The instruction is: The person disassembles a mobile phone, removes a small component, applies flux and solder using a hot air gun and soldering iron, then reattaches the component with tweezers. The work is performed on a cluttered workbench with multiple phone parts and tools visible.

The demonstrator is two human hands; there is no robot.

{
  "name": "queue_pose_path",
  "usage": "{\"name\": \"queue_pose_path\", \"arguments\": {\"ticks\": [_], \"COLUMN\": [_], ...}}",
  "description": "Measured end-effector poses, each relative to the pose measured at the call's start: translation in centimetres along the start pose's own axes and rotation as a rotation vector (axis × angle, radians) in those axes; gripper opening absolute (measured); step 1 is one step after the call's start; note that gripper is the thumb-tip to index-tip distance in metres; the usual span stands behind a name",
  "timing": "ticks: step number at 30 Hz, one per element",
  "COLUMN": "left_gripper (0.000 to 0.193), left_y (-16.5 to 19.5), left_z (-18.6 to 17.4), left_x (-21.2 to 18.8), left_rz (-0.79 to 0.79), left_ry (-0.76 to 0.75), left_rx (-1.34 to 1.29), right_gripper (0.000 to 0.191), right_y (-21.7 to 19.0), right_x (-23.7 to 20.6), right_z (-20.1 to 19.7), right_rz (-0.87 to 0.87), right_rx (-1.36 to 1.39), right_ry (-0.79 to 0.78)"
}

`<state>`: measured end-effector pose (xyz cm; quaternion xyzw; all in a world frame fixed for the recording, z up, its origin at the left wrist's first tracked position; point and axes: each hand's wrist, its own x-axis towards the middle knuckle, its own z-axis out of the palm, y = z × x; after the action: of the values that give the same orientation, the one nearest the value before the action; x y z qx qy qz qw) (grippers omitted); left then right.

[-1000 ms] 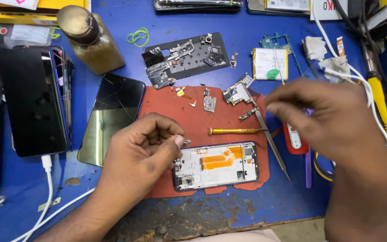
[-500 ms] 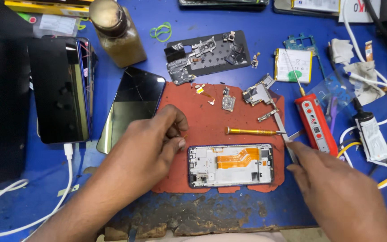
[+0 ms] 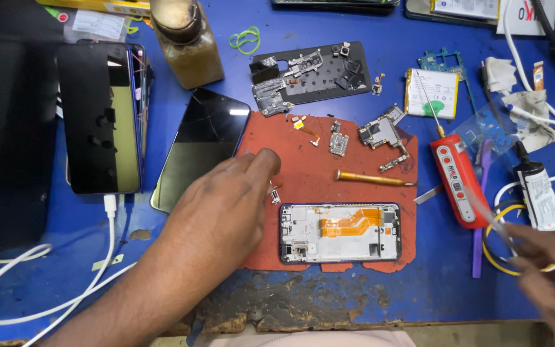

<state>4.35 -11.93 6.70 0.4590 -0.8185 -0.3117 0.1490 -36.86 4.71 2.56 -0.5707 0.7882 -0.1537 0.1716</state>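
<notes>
**Opened phone on the red mat, parts everywhere**

My left hand [image 3: 223, 212] is down on the red repair mat [image 3: 354, 160], fingers curled in with the fingertips pinching a tiny metal part [image 3: 275, 191] just off the top left corner of the opened phone frame [image 3: 340, 232]. So that hand is closed on the little part, not on the phone itself. The phone frame lies flat, back off, at the bottom edge of the mat, with an orange flex cable [image 3: 348, 222] running across its middle.

My right hand [image 3: 550, 270] is way over at the lower right, blurry, off the mat. Looks like it's holding thin tweezers [image 3: 493, 222] that angle up toward the red electric screwdriver [image 3: 458, 181], but honestly it's too smeared to tell how tight the grip is.

Further out on the mat: a yellow-handled screwdriver [image 3: 370, 178] lying above the phone, a small circuit board [image 3: 380, 132] and a few loose bits near the top. Beyond the mat on the blue table [image 3: 419, 58] there's the black back cover with metal shields [image 3: 313, 74], a battery [image 3: 431, 93], and a glue tube [image 3: 539, 193] to the right. To the left, a loose dark screen [image 3: 203, 151] overlapping the mat's edge, another phone [image 3: 101, 115] plugged into a white cable [image 3: 107, 238], and a brown bottle [image 3: 184, 38] up top.
</notes>
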Motion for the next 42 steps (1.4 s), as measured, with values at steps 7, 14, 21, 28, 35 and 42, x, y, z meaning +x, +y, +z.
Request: {"name": "queue_pose_path", "arguments": {"ticks": [7,14,21,28,35,42], "left_gripper": [0.023,0.021,0.030,0.044,0.039,0.034], "left_y": [-0.6,-0.8,-1.2,-1.3,-1.2,-1.7], "left_z": [-1.9,-1.5,-1.7,-1.6,-1.9,-2.3], "left_x": [-0.5,-0.2,0.2,0.7,0.0,-0.3], "left_rz": [0.288,0.334,0.317,0.297,0.266,0.295], "left_ry": [-0.006,-0.055,-0.077,-0.113,-0.112,-0.094], "left_rx": [0.146,0.285,0.253,0.191,0.223,0.217], "right_gripper": [0.025,0.014,0.026,0.020,0.029,0.028], "right_y": [-0.8,-13.6,-19.9,-19.8,-20.1,-21.1], "right_x": [3.1,5.8,6.6,6.2,6.9,7.3], "right_z": [-0.7,3.7,8.5,9.0,9.6,9.7], "right_rz": [-0.053,-0.262,-0.215,-0.164,-0.191,-0.298], "right_rx": [0.575,1.132,1.153,1.043,1.137,0.983], "right_ry": [0.116,-0.112,-0.324,-0.377,-0.341,-0.376]}}
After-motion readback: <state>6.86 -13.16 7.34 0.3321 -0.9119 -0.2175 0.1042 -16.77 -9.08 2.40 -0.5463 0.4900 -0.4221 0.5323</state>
